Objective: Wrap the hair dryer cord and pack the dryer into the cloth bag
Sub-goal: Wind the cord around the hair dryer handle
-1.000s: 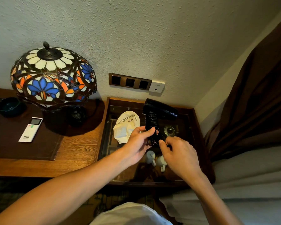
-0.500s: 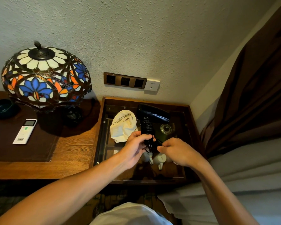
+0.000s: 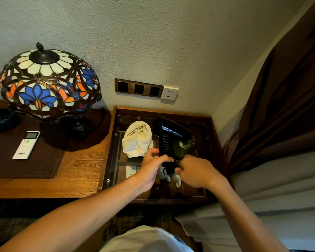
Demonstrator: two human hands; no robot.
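Observation:
A black hair dryer (image 3: 168,129) stands upright over the glass-topped side table (image 3: 210,135), nozzle pointing right. Its coiled black cord (image 3: 165,145) is wound around the handle. My left hand (image 3: 153,165) grips the lower handle from the left. My right hand (image 3: 195,170) pinches the loose cord end at the handle's bottom from the right. A cream cloth bag (image 3: 137,140) with printed text lies crumpled on the glass just left of the dryer, untouched.
A dark green tin (image 3: 183,145) sits behind the dryer. White cups (image 3: 177,179) show under the glass. A stained-glass lamp (image 3: 47,82), a white remote (image 3: 26,144) and a dark ashtray (image 3: 0,119) stand on the desk at left. Brown curtain (image 3: 280,106) and bedding at right.
The right hand has shifted lower and to the right of the handle's end, turning the cord there. The left hand keeps its grip; the dryer stays upright.

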